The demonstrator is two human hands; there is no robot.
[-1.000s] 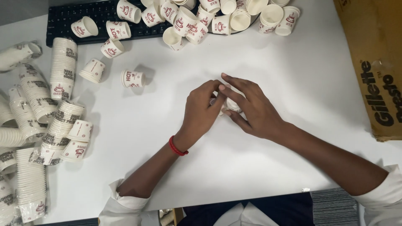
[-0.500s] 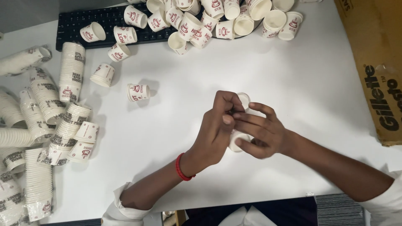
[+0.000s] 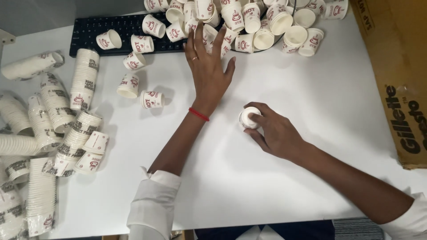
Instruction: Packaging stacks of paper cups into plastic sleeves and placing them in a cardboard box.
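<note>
My right hand (image 3: pixel 275 132) grips a small white paper cup (image 3: pixel 248 118) that rests upside down on the white table (image 3: pixel 311 89). My left hand (image 3: pixel 207 66) reaches far forward with its fingers spread, holding nothing, its fingertips at the near edge of a heap of loose paper cups (image 3: pixel 249 22) at the back of the table. A red band circles the left wrist.
A black keyboard (image 3: pixel 93 31) lies at the back left, partly under cups. Several long stacks of nested cups (image 3: pixel 53 133) lie on their sides along the left edge. A few single cups (image 3: pixel 151 99) lie between. A brown cardboard box (image 3: pixel 400 66) stands at the right.
Both hands were together on a cup near the table's middle. My left hand has let go and stretched forward to the cup heap; my right hand keeps the cup on the table.
</note>
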